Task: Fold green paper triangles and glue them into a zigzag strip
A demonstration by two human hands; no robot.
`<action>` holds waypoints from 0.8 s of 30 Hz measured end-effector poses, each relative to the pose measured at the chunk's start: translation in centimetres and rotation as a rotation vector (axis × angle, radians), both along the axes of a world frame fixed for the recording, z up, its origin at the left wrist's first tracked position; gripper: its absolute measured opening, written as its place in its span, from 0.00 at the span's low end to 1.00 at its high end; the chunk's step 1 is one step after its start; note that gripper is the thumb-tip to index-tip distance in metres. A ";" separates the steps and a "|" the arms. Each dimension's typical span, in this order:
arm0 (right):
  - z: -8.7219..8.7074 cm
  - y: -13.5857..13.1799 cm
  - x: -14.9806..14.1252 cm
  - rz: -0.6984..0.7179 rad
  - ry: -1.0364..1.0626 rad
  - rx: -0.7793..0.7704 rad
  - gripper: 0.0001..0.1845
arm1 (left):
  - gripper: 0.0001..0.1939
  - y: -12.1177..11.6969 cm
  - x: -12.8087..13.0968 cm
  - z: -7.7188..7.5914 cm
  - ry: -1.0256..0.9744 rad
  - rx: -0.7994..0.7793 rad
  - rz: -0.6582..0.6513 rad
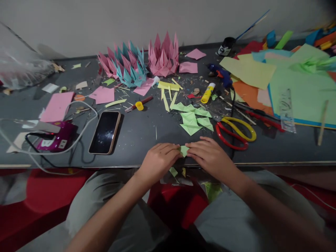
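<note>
Between my two hands, at the table's front edge, lies a small piece of light green paper (pixel 184 151). My left hand (pixel 160 156) has its fingers closed together on the paper's left side. From the right, my right hand (pixel 208 154) pinches the other side. Part of the paper is hidden beneath the fingertips. Just beyond my hands are folded green paper pieces (pixel 190 123) with pointed corners. Scissors (pixel 233 133) with one red and one yellow handle loop lie to the right of them.
A phone (pixel 105 133) and a purple power adapter (pixel 58 136) with looping cables are at left. Pink and blue folded-paper forms (pixel 163 57) stand at the back. A glue stick (pixel 208 93), a blue glue gun (pixel 220 74) and stacked coloured sheets (pixel 304 94) lie toward the right.
</note>
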State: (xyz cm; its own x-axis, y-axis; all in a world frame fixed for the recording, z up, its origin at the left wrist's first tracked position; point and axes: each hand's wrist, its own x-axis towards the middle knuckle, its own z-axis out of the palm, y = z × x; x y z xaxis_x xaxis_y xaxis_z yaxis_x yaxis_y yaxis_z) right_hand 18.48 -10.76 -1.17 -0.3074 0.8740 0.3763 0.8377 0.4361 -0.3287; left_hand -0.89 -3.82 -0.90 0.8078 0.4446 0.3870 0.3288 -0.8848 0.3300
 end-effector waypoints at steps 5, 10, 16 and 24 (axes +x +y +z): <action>0.1 0.4 -0.2 -0.044 0.050 -0.128 0.09 | 0.07 -0.5 0.4 -0.2 -0.026 -0.012 0.053; 0.2 0.5 -0.6 -0.128 0.068 -0.246 0.11 | 0.06 -0.7 0.8 -0.5 -0.063 -0.124 0.148; 0.1 0.5 -1.3 -0.225 0.044 -0.266 0.11 | 0.05 -0.9 1.1 -0.5 -0.074 -0.223 0.228; -0.2 0.8 -2.9 -0.341 -0.143 -0.151 0.13 | 0.05 -1.0 1.6 -0.5 -0.040 -0.236 0.293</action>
